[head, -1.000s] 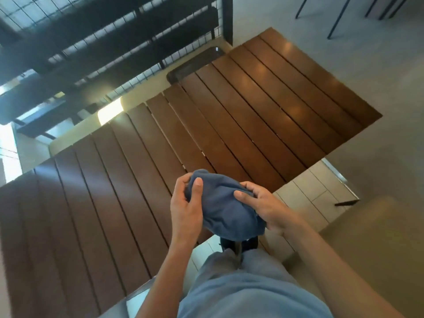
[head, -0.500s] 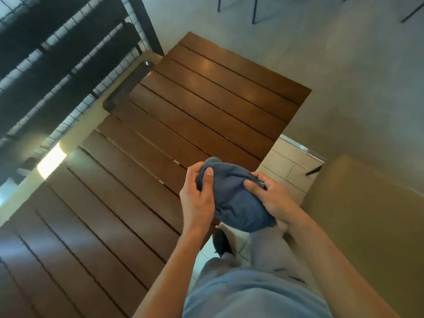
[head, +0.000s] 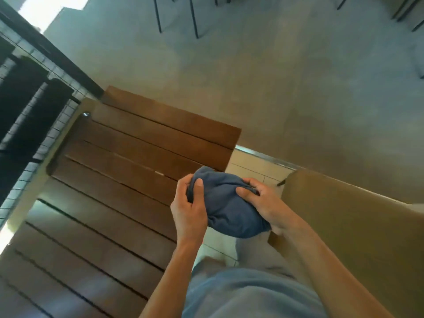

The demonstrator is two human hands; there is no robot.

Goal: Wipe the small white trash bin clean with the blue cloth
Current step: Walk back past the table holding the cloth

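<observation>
Now, from the left, we see the brown slatted desk (head: 119,191), with nothing of the task on it. Beside its edge, our left hand (head: 189,207) grips one end of the bunched blue cloth (head: 226,206), thumb on top. Our right hand (head: 261,203) holds the other end, fingers curled over it. We judge we are only preparing the cloth. The white bin is not in view, so next we must find it and bring the cloth to its surface.
</observation>
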